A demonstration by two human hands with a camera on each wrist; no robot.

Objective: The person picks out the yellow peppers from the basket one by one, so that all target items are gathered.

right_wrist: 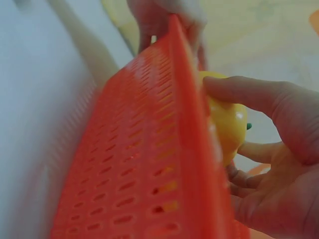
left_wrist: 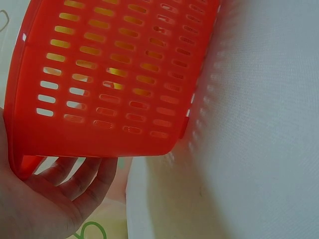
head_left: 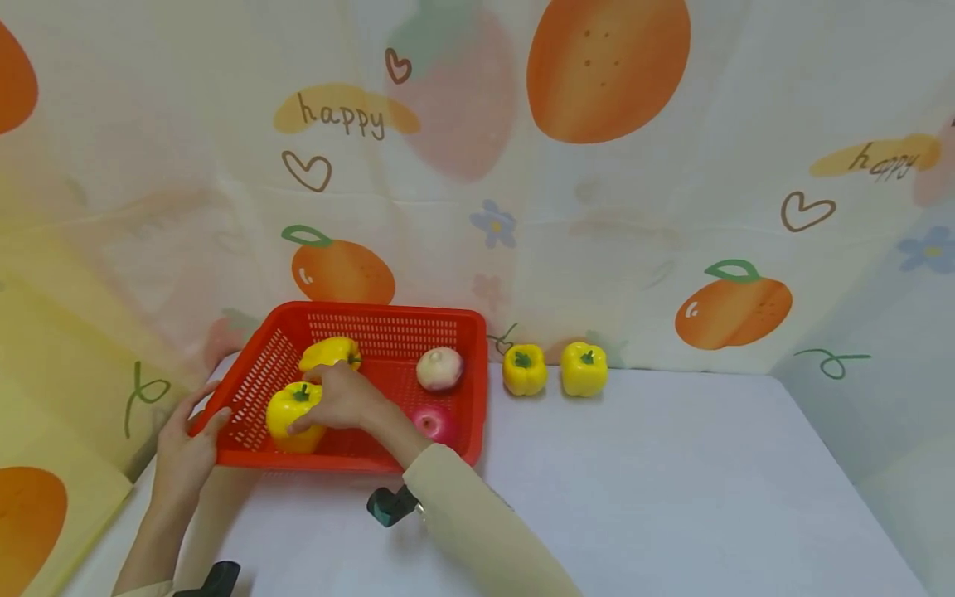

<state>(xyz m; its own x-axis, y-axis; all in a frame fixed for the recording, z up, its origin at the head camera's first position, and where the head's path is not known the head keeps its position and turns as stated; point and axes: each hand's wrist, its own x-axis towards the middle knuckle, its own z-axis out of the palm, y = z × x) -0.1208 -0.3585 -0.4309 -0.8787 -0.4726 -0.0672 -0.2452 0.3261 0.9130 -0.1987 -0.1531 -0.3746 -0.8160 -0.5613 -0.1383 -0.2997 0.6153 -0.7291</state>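
Pinching one glossy yellow bell pepper (head_left: 285, 419), lower left of frame: my right hand (head_left: 346, 398). Gripping one red plastic basket (head_left: 391, 310): my left hand (head_left: 183, 454). Three other peppers (head_left: 525, 375), one whitish bulb (head_left: 439, 370), one round pink fruit (head_left: 435, 424).

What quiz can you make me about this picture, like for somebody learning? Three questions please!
1. True or false: the left hand grips the basket.
2. What does the right hand hold? a) nothing b) a yellow pepper c) a cup
3. How many peppers stand on the table, outside the basket?

Key:
1. True.
2. b
3. Two peppers, side by side.
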